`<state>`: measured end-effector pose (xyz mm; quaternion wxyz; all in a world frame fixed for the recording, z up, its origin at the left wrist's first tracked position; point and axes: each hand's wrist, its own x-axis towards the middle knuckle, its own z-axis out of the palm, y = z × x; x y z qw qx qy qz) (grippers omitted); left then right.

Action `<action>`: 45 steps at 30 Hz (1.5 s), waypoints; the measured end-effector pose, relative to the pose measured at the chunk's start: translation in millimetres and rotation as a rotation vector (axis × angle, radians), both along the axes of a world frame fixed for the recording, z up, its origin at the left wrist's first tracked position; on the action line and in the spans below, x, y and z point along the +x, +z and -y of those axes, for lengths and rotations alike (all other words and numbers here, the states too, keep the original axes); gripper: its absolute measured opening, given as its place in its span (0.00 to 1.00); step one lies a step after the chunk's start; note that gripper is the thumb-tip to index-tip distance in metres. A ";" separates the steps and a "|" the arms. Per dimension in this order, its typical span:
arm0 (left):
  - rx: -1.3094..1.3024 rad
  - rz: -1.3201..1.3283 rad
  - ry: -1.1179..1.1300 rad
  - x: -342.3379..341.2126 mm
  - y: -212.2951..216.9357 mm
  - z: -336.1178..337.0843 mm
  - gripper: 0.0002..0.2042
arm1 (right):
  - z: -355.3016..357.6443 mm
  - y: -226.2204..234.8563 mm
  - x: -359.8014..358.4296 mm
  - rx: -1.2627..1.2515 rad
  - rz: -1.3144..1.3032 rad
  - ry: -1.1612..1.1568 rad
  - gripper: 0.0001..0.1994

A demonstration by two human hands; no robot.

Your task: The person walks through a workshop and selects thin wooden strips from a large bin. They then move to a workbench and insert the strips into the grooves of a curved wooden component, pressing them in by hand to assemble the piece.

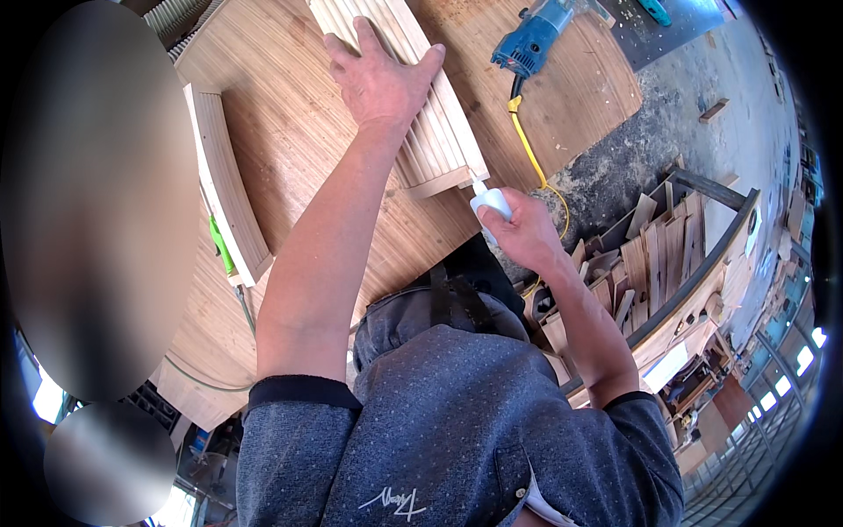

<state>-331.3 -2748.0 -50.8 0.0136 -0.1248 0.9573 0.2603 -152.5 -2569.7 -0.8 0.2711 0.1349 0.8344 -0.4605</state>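
Observation:
My left hand [379, 81] lies with fingers spread on a pale, grooved wooden panel [435, 132] that rests on the wooden worktable. In my right hand [527, 230] is a white squeeze bottle [492, 205] with a narrow nozzle. Its tip points at the panel's near right corner, by the end edge; whether it touches the wood I cannot tell. A curved wooden piece [230, 171] stands on the table to the left of my left forearm.
A blue power tool [534, 37] with a yellow cord [529, 151] lies at the table's far right. Beside the curved piece is a green-handled tool [219, 244] on a hose. Wood offcuts [654, 250] fill a metal-framed bin [742, 215] at the right. The tabletop [307, 206] ends just before my body.

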 end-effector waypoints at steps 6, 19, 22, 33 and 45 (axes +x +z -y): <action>0.013 0.008 0.010 0.8 1.8 2.1 0.55 | 1.2 -1.6 -0.1 -0.001 -0.001 0.012 0.12; 0.056 0.030 0.061 -0.2 20.0 -15.6 0.55 | -59.1 -35.3 40.0 -0.209 -0.156 -0.403 0.15; -0.010 0.028 0.043 -2.3 19.1 -18.9 0.54 | -103.0 -59.6 47.7 -0.201 -0.168 -0.660 0.14; -0.118 0.029 0.015 -0.5 1.8 -25.3 0.47 | -224.5 -192.7 39.1 0.078 -0.367 -1.160 0.15; -0.003 0.051 0.054 -5.2 -4.9 -28.9 0.44 | -265.9 -262.4 -45.9 -0.104 -0.390 -1.209 0.12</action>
